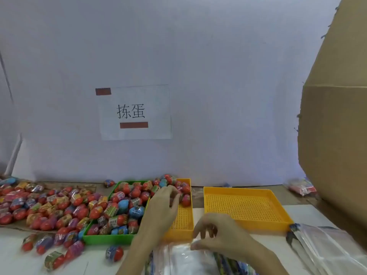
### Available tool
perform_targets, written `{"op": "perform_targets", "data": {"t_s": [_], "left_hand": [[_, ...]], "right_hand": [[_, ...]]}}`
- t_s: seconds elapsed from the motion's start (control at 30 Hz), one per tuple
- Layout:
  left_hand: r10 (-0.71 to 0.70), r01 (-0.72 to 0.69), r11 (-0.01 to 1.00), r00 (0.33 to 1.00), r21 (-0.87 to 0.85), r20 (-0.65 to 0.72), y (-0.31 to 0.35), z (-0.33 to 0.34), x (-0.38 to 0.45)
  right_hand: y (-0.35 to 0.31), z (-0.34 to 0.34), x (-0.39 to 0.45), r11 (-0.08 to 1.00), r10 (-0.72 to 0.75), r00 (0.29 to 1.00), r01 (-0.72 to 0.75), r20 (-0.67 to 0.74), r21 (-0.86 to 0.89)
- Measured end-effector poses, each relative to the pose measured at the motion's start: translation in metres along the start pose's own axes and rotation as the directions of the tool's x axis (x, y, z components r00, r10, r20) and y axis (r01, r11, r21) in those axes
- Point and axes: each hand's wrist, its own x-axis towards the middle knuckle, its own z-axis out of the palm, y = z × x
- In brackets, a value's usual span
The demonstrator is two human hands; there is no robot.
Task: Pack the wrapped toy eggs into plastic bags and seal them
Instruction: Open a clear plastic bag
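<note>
left hand (161,205) reaches into the narrow yellow tray (183,221) at about 6 o'clock, fingers curled over the wrapped toy eggs (183,192) piled at its far end — can't tell if it actually has one gripped. right hand (216,233) sits just toward 4 o'clock from it, fingers bent, fingertips pinching the top edge of a clear plastic bag (186,259) lying on the surface (15,261) at the bottom. a green tray (107,238) heaped with eggs touches the narrow tray's left side, and loose eggs (39,207) spread out toward 8 o'clock. a wider yellow tray (246,205) sits at 4 o'clock — more bags (325,249) beside it. cardboard box (335,135) at 3 o'clock, paper sign (136,112) on the wall.
</note>
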Motion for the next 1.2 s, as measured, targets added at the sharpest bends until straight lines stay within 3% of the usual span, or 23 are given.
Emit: {"op": "perform_targets", "data": {"t_s": [0.07,0.13,0.27,0.43,0.53,0.63,0.7,0.73,0.8,0.93,1.2], "left_hand": [[0.069,-0.069,0.995,0.998,0.071,0.000,-0.003,0.006,0.005],[0.078,-0.077,0.995,0.997,0.062,-0.003,0.001,0.006,0.003],[0.140,-0.137,0.987,0.990,0.079,-0.031,0.003,0.006,-0.008],[0.148,-0.147,0.989,0.987,0.017,-0.059,0.005,-0.001,-0.011],[0.053,-0.058,0.976,0.998,-0.210,-0.029,0.005,-0.004,-0.013],[-0.109,0.175,0.809,0.983,-0.561,0.149,0.012,-0.011,-0.013],[-0.141,0.287,0.702,0.953,-0.651,0.268,0.018,-0.012,-0.011],[-0.127,0.288,0.696,0.951,-0.658,0.282,0.021,-0.011,-0.012],[-0.091,0.261,0.699,0.956,-0.666,0.279,0.027,-0.006,-0.017],[-0.195,0.275,0.586,0.961,-0.762,0.197,0.039,0.006,-0.023],[-0.225,0.242,0.689,0.968,-0.683,0.116,0.038,0.004,-0.024]], "right_hand": [[0.012,0.009,0.006,0.976,0.014,0.994,0.011,0.111,-0.219],[0.017,0.022,0.006,0.928,-0.034,0.992,0.077,0.124,-0.364],[0.024,0.038,0.007,0.928,-0.074,0.994,0.100,0.085,-0.360],[0.021,0.022,0.000,0.969,-0.124,0.991,0.109,-0.057,-0.224],[0.022,0.011,-0.003,0.987,-0.115,0.964,0.082,-0.242,-0.140],[0.026,0.002,-0.004,0.996,-0.084,0.894,0.070,-0.440,-0.048],[0.029,-0.003,-0.003,0.997,-0.032,0.837,0.063,-0.547,0.037],[0.029,-0.004,-0.003,0.995,-0.007,0.817,0.065,-0.577,0.079],[0.029,-0.003,-0.003,0.989,0.022,0.801,0.072,-0.598,0.132],[0.028,0.001,-0.003,0.985,0.037,0.797,0.071,-0.602,0.155],[0.024,0.007,-0.002,0.978,0.030,0.796,0.102,-0.604,0.182]]}}
